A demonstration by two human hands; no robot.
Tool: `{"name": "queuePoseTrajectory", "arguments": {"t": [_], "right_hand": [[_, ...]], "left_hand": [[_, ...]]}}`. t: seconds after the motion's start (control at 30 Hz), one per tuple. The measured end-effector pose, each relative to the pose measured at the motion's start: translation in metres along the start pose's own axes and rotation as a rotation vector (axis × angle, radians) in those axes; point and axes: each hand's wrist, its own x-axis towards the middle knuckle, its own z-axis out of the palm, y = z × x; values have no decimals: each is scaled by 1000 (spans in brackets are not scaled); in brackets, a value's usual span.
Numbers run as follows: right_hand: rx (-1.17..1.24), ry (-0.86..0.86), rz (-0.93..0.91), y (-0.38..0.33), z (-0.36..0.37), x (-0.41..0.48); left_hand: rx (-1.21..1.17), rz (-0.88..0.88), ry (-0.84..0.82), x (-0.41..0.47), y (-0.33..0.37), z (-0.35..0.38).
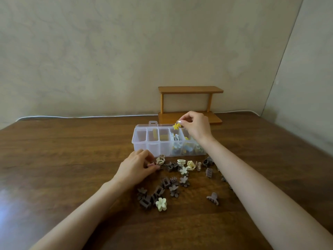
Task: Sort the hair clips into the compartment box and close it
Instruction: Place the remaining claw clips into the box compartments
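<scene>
Right forearm [252,186] hides some loose clips [224,178].

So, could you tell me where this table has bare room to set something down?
Widest bare table: left of the compartment box, out to the left edge. Another patch: right of the right arm and the wooden shelf. The near strip between the left arm and the right is free too. Crowded: loose hair clips in front of the box.

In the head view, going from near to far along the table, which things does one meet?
nearest cream flower clip → left hand → compartment box → wooden shelf
</scene>
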Motion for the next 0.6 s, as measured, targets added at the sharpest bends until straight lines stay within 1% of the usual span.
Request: {"name": "queuePoseTrajectory", "arguments": {"t": [0.13,0.27,0.33,0.47,0.53,0.6], "right_hand": [[-168,-149,78,-5,8,14],[-248,-242,65,-7,9,20],[-260,-234,33,-6,10,18],[-280,-133,-24,-1,8,13],[-370,-170,-38,1,5,10],[-470,-255,-60,2,4,4]], "left_hand": [[47,14,-44,0,-3,0],[41,21,-33,1,-4,1],[27,37,-13,1,-3,2],[7,61,44,-1,-1,0],[14,73,76,-1,-1,-1],[0,88,113,-1,0,-2]]}}
